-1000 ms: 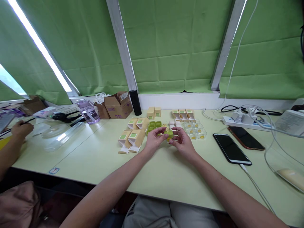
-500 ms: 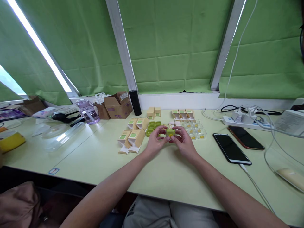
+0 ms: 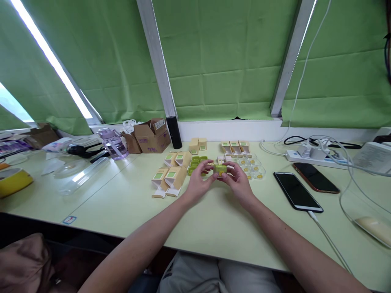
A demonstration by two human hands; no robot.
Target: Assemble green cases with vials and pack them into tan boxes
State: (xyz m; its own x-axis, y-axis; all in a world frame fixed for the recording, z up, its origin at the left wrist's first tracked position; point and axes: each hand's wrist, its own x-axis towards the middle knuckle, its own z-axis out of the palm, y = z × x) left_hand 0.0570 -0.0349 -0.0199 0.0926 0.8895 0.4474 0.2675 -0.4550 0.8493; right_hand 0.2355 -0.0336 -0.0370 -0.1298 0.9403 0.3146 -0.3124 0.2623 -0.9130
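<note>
Both forearms (image 3: 145,228) slant inward, left grip (image 3: 198,179) and right grip (image 3: 239,181) curled, facing each other.

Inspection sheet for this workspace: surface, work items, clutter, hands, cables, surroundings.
Surface: pale table, small sticker near its front edge.
Work items: small green case in hand; cream boxes, green trays and clear cups nearby.
Clutter: two phones, purple bottle, cardboard box, yellow roll.
Hands: left hand and right hand hold the green case between them.
Cables: white cable plugged into the nearer phone; others loop loosely around a power strip.
Surroundings: green blinds behind the table.
</note>
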